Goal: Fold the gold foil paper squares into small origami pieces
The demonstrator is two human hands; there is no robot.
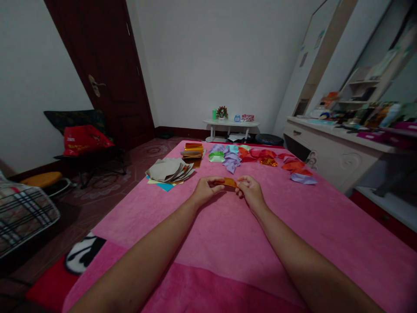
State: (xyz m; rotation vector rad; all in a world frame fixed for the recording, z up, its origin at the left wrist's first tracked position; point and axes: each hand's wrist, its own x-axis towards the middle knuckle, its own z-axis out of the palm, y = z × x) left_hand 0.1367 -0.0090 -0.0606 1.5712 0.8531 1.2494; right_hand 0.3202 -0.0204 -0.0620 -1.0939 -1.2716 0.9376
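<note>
Between my two hands is a small strip of folded golden-orange foil paper (230, 182), held just above the pink cloth (228, 234). My left hand (208, 188) pinches its left end, thumb in front and fingers behind. At the right end, my right hand (250, 190) grips it with thumb and fingertips. Beyond my left hand lies a fanned stack of greyish paper sheets (167, 169), with blue and yellow sheets under it. Gold foil sheets (193, 148) are piled behind that stack. Past my hands, folded paper pieces (232, 161) in purple, green, red and orange spread across the cloth.
A low white table (231, 123) with small ornaments stands against the far wall. At right is a cluttered dresser (332, 143). A dark folding chair (78, 115) holding a red bag (85, 140) is at left, before a brown door (107, 65).
</note>
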